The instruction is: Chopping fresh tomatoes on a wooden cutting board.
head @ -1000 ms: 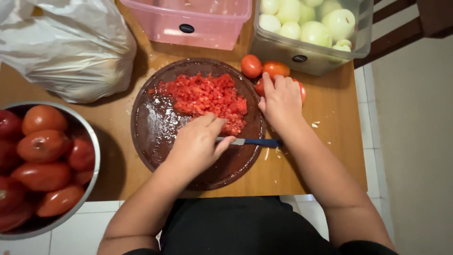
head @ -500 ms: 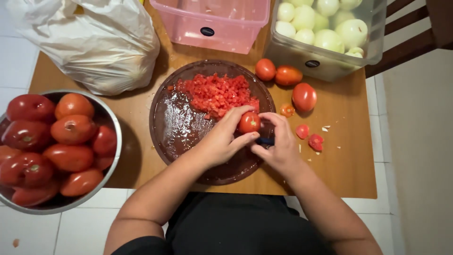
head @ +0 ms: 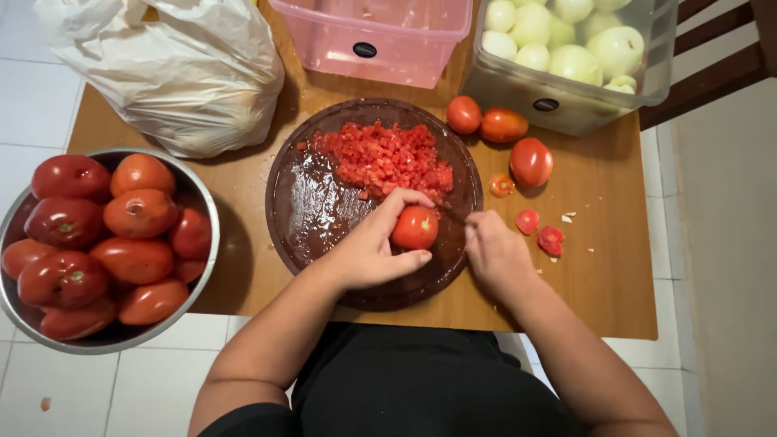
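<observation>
My left hand holds a whole red tomato down on the round dark cutting board. Just to the right of it, my right hand is closed around a knife; only a thin stretch of blade shows beside the tomato. A heap of diced tomato lies on the far half of the board. Three whole tomatoes rest on the wooden table right of the board, with a few cut tomato ends nearby.
A metal bowl of whole tomatoes sits at the left. At the back are a white plastic bag, a pink plastic tub and a clear tub of peeled onions. White tile floor surrounds the small table.
A second ago my right hand reached to the tomatoes beside the board while my left held the knife. Now a tomato sits on the board under my left hand, knife in my right.
</observation>
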